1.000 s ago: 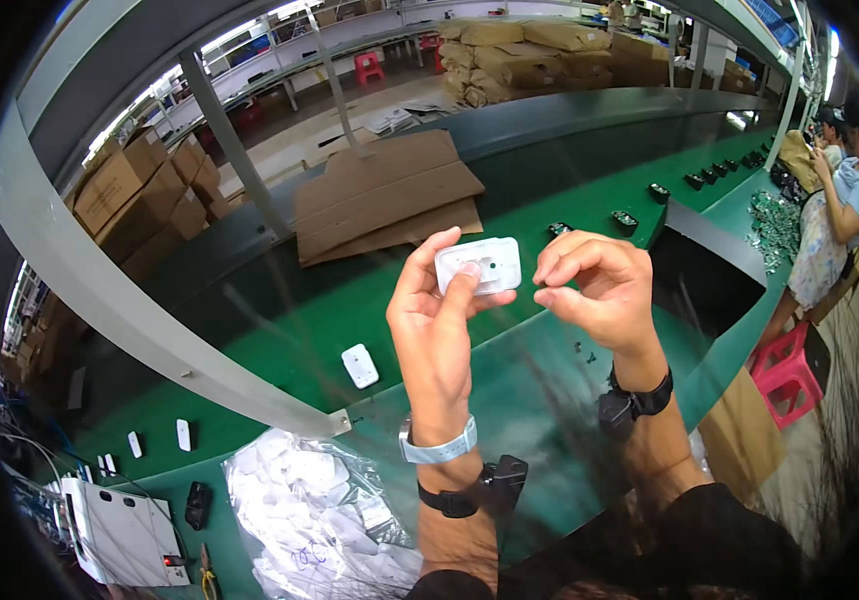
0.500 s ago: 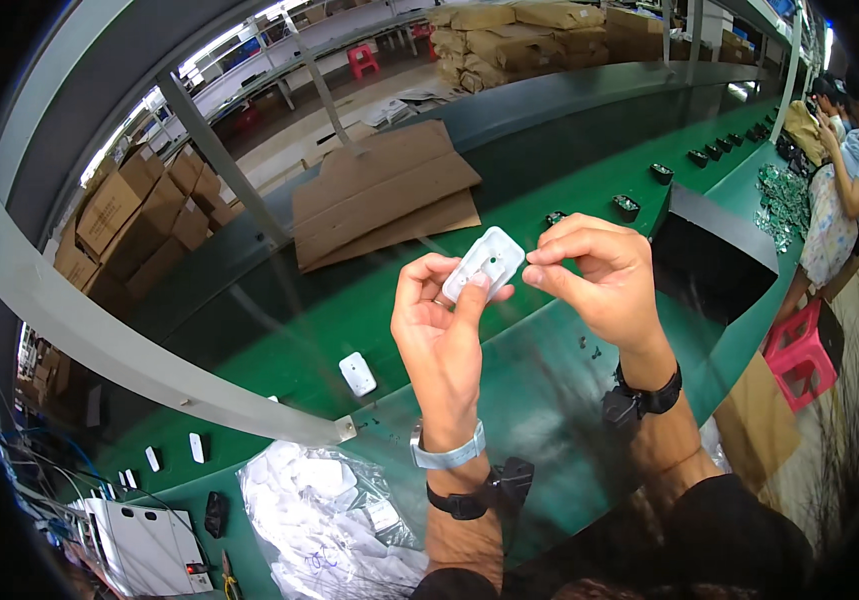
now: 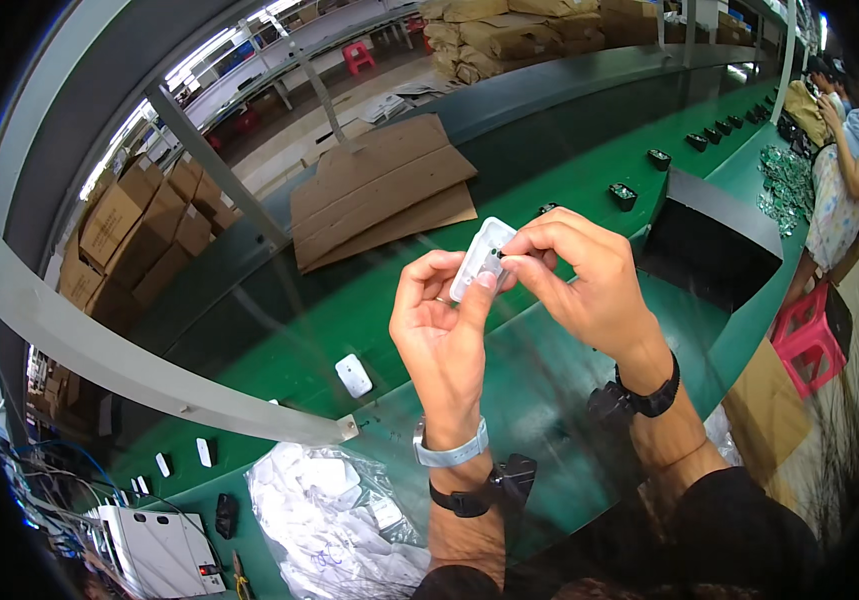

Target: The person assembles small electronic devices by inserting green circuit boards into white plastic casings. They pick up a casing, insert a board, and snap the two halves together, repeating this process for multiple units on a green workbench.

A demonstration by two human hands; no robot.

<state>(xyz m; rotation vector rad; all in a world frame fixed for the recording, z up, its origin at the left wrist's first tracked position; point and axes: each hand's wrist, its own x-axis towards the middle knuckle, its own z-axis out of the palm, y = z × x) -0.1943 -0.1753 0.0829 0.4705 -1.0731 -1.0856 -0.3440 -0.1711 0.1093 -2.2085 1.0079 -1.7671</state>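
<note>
My left hand [image 3: 441, 335] holds up a white plastic shell [image 3: 482, 247], tilted, with its hollow side toward me and the thumb pressed inside. Thumb and forefinger of my right hand [image 3: 594, 285] are pinched together at the shell's right edge. Between these fingertips a small dark piece [image 3: 500, 256] shows at the shell's inner face; it is too small to name. Below and to the left, another white shell [image 3: 353, 376] lies on the green belt [image 3: 279, 372].
A clear bag of white plastic parts [image 3: 324, 520] lies front left, near a white device [image 3: 154, 550] and pliers [image 3: 240, 575]. An open black bin [image 3: 709, 240] stands right, before black housings [image 3: 621, 196] and heaped green circuit boards [image 3: 784, 190]. Cardboard [image 3: 384, 195] lies behind; a person [image 3: 854, 160] sits far right.
My right hand has moved left, bringing its pinched fingertips from beside the shell to its inner face. The shell has turned steeper in my left hand. The view has shifted slightly.
</note>
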